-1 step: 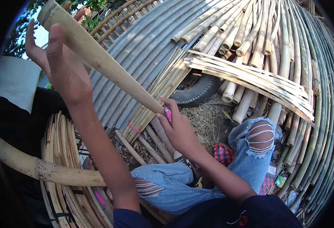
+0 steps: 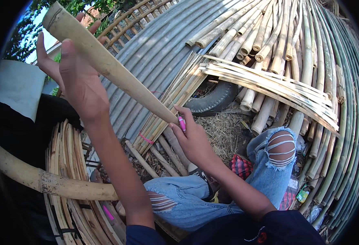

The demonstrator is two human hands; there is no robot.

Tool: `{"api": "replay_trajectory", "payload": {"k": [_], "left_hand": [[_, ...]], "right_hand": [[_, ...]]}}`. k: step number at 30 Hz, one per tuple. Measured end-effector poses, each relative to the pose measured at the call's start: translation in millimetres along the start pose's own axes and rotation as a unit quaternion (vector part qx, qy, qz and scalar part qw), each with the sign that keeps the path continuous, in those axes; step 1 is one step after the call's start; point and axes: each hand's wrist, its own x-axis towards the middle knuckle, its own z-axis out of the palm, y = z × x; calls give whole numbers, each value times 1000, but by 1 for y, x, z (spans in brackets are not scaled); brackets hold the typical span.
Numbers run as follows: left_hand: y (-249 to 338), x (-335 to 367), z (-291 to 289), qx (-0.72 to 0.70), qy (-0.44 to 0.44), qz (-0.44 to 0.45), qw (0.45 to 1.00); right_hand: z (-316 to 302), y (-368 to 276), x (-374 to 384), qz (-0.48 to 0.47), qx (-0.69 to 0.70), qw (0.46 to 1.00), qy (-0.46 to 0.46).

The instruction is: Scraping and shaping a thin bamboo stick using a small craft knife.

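Observation:
A long, pale split bamboo piece (image 2: 114, 73) slants down from the upper left toward the middle. Its wide end reaches past my left hand (image 2: 79, 83), whose thumb and fingers are spread, with several fingertips showing behind the far edge. The bamboo lies across this hand; how firmly it presses on the palm is hidden. My right hand (image 2: 191, 136) is closed at the narrow lower end, gripping a slim pink-and-white pen (image 2: 182, 123) between thumb and fingers. The thumb touches or nearly touches the bamboo tip.
A thick bamboo pole (image 2: 73, 188) crosses at lower left over bundled bamboo strips (image 2: 61, 151). Ahead are corrugated sheets (image 2: 147, 53), a tyre (image 2: 214, 98) and loose split strips (image 2: 269, 83). Stacked bamboo poles (image 2: 265, 49) fill the right. Jeans-clad legs (image 2: 187, 192) bend below.
My left hand has shifted slightly right and down along the bamboo, its fingers still spread. The right hand keeps its grip on the pen, and the view has moved a little.

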Motion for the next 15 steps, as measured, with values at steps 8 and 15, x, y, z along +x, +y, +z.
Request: {"api": "replay_trajectory", "payload": {"k": [8,15], "left_hand": [[-8,-71,-8,-4,126,-83,989],[-22,-75,-20,-70,33,-42,996]], "right_hand": [[16,-1,-14,34,21,996,-78],[15,17,-26,45,60,996,-46]]}}
